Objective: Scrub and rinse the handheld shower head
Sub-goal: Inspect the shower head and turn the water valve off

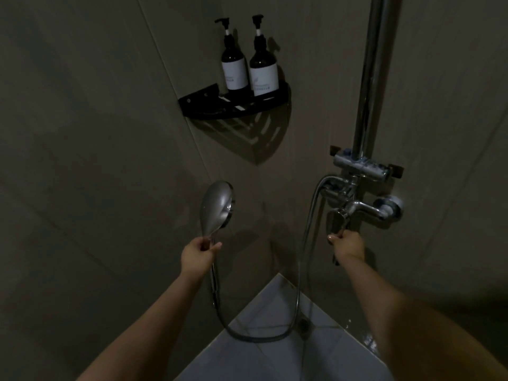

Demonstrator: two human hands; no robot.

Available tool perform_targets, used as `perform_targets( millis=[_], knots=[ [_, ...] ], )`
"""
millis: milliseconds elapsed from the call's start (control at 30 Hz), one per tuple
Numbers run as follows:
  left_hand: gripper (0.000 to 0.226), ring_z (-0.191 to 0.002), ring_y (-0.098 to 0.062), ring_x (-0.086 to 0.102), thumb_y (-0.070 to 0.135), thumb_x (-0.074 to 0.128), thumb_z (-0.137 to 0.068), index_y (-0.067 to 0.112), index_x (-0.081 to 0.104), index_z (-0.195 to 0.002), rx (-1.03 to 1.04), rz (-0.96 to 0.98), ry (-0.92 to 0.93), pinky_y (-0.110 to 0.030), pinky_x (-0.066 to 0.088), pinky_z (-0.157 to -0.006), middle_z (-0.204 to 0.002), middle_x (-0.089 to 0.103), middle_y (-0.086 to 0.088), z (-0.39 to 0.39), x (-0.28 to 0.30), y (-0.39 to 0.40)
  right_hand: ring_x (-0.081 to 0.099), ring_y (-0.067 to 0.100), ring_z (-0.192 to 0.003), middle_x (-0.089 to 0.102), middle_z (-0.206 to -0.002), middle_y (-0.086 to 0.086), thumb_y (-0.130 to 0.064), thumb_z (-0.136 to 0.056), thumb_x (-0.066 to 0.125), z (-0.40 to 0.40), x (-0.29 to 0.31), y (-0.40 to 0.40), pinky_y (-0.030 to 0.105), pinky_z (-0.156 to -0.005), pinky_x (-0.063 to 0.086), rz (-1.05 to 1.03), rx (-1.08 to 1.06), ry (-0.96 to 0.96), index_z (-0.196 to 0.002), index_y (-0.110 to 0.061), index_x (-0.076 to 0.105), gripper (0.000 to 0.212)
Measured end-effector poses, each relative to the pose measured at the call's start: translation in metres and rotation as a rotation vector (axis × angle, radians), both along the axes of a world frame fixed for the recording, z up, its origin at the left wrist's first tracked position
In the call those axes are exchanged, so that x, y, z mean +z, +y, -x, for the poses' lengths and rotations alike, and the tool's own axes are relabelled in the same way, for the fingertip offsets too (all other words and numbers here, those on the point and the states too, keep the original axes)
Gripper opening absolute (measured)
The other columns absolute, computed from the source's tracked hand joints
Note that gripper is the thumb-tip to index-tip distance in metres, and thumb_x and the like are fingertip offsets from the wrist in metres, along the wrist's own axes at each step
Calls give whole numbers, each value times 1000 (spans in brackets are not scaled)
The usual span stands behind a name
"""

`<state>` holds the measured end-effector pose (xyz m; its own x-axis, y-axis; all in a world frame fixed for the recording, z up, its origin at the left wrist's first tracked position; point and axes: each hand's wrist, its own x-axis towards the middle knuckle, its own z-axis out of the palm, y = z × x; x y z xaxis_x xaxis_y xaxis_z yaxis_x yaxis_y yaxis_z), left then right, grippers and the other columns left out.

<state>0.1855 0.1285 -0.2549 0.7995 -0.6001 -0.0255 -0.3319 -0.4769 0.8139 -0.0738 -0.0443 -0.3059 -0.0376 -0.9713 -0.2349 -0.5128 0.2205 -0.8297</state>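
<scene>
The left hand (pixel 199 253) grips the shower head (pixel 217 207) by its handle, mid frame. The right hand (pixel 347 243) pinches the tap lever (pixel 336 220) at the right. It looks like rinse time: next, lift the lever gently.

Couldn't read a thing here tbh. White labels on the two dark pump bottles (pixel 248 70) up on the black corner shelf (pixel 233 105), faint print lines on both, way too small and blurry to make out. No other text anywhere.
</scene>
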Motion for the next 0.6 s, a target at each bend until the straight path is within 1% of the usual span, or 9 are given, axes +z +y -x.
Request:
perform_targets(
  millis=[133,200,267,367,500,600],
  knots=[
    [16,-74,-18,52,15,71,-79,2,62,-80,-24,3,-11,-27,40,-71,-74,58,-10,2,2,1,61,38,-106,66,-110,27,-12,-85,64,0,1,0,37,-89,47,-1,-4,8,-105,6,66,27],
    [16,-73,-17,51,15,71,-78,5,59,-75,-35,6,-16,-28,39,-70,-70,56,-9,1,2,1,61,38,-107,66,-110,27,-12,-86,63,0,2,0,36,-88,47,1,-3,5,-105,7,66,27],
    [15,-73,-17,51,16,71,-79,4,61,-77,-37,-2,-17,-27,40,-70,-71,57,-9,1,3,1,61,38,-107,66,-110,27,-11,-86,63,0,2,1,35,-88,47,0,1,4,-106,7,66,27],
    [15,-75,-17,53,16,70,-79,2,65,-83,-37,-10,-16,-31,44,-72,-75,59,-10,2,3,2,61,38,-106,66,-110,27,-11,-85,63,0,1,1,35,-87,47,-5,6,-1,-106,6,65,28],
    [10,-76,-18,55,14,71,-78,7,63,-79,-39,4,15,-31,44,-74,-76,61,-12,2,0,3,61,37,-106,66,-109,27,-10,-85,64,4,1,-2,36,-89,47,2,46,7,-104,7,65,26],
    [13,-78,-18,56,14,71,-78,3,65,-83,-39,-16,54,-36,48,-77,-78,62,-12,2,0,3,62,36,-105,67,-108,26,-9,-85,64,7,2,-4,35,-89,47,3,81,11,-103,7,66,25]
  ],
)
